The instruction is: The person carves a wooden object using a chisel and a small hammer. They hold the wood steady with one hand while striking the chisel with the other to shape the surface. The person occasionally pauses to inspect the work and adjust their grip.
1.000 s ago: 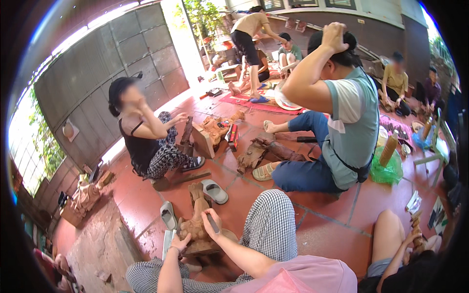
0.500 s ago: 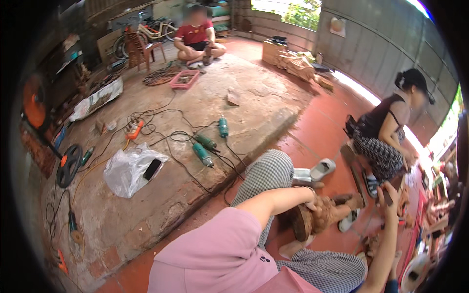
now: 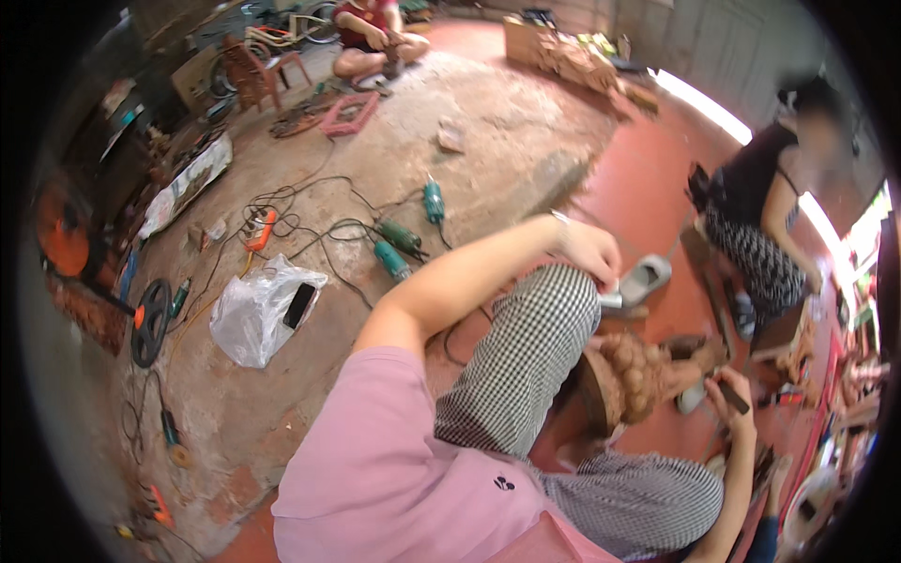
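Observation:
A brown wooden carving with clustered round lumps lies between my knees, its wide dark base toward me. My left hand is above my raised left knee, away from the carving. Its fingers curl downward; whether anything is inside them is hidden. My right hand is closed around a short dark tool, beside the carving's narrow end. The tool's working end cannot be made out.
Pale slippers lie beyond my knee. Left, a raised concrete slab holds green power tools, tangled cords, an orange power strip, a plastic bag and a phone. One person sits at right, another at the back.
My left hand has left the carving and moved up and away, over my left knee. The right hand has come down closer to the carving with the tool. My view has tilted downward.

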